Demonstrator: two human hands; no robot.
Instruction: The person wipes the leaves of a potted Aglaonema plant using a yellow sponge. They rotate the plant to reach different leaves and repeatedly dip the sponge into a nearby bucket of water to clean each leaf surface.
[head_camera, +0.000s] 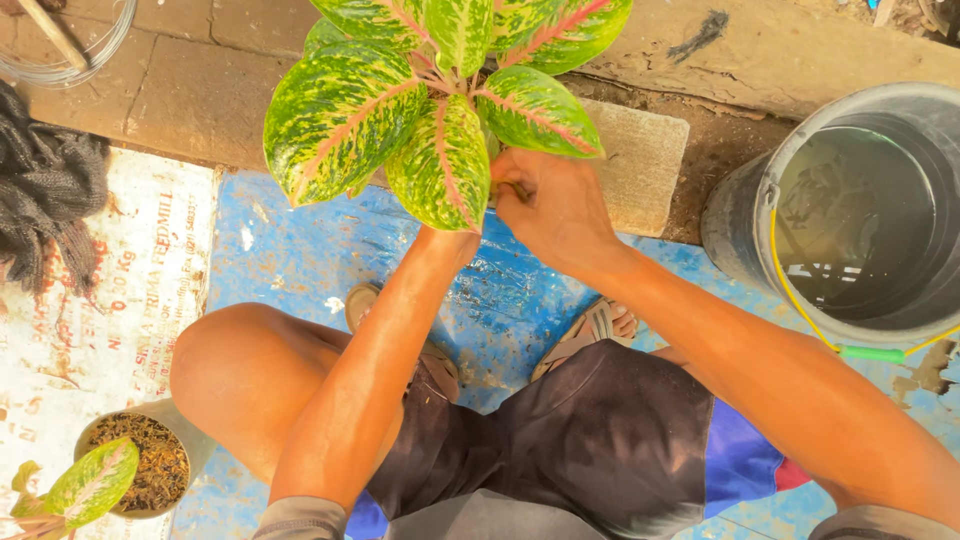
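A plant with broad green-yellow leaves and pink veins (430, 100) fills the top middle of the head view. My right hand (555, 205) is closed around the plant's base, just under the right-hand leaves. My left hand is hidden beneath the leaves; only my left forearm (380, 350) shows, reaching up under the foliage. The stem and whatever the plant stands in are covered by leaves and hands. I am squatting, my knees and dark shorts below the arms.
A grey bucket of murky water (860, 220) with a yellow handle stands at the right. A small pot of brown mulch (140, 460) holding a similar leaf sits bottom left. Blue tarp (300, 250), a white printed sack (90, 300), dark netting (45, 190), and a concrete slab (640, 160) lie around.
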